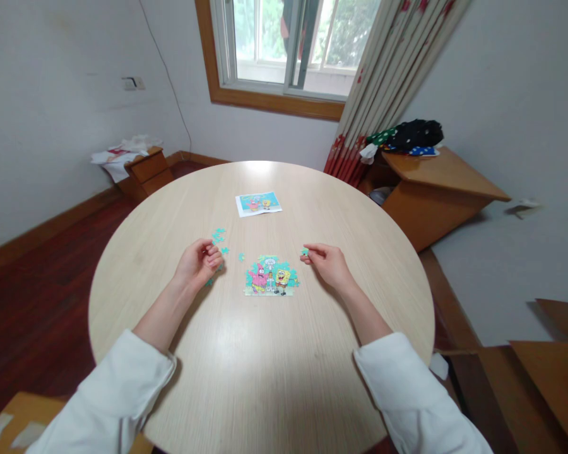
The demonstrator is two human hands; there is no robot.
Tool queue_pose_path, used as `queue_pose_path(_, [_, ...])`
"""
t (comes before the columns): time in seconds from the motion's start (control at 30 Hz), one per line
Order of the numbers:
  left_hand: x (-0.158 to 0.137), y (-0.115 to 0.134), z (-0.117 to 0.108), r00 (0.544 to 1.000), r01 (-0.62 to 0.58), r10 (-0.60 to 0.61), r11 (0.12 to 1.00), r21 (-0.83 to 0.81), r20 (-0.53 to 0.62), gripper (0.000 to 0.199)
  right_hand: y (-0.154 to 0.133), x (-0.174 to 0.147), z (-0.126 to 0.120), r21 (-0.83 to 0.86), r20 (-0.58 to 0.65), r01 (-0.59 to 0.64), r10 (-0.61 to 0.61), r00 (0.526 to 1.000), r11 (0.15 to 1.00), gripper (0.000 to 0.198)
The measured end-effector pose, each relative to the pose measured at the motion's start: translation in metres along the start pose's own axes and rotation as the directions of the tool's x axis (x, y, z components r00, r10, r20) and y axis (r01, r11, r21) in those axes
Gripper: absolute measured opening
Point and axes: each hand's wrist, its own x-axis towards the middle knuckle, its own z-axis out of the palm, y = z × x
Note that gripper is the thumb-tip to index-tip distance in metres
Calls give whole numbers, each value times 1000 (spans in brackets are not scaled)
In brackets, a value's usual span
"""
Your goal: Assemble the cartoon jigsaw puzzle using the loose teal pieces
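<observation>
A partly assembled jigsaw puzzle with cartoon figures lies flat on the round table, between my two hands. My right hand, just right of the puzzle, pinches a small teal puzzle piece between thumb and fingers. To the left, my left hand is closed with its fingers curled in; whether anything is inside them is hidden. Several loose teal pieces lie around the left hand, some partly covered by it. One single piece rests between that hand and the puzzle.
A printed reference picture lies farther back on the pale wooden table. Beyond the table stand a wooden cabinet with cloths on top, a curtain, and a small stand with papers.
</observation>
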Motion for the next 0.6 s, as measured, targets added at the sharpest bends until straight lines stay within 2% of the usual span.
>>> queue_pose_path(0.4, [1, 0, -1, 1000, -3, 3, 1000, 5, -5, 27, 5, 2, 1, 72, 4, -28, 28, 1000, 997, 21])
queue_pose_path(0.6, [2, -1, -1, 1000, -3, 3, 1000, 4, 1, 27, 4, 1, -1, 44, 49, 60, -63, 997, 997, 35])
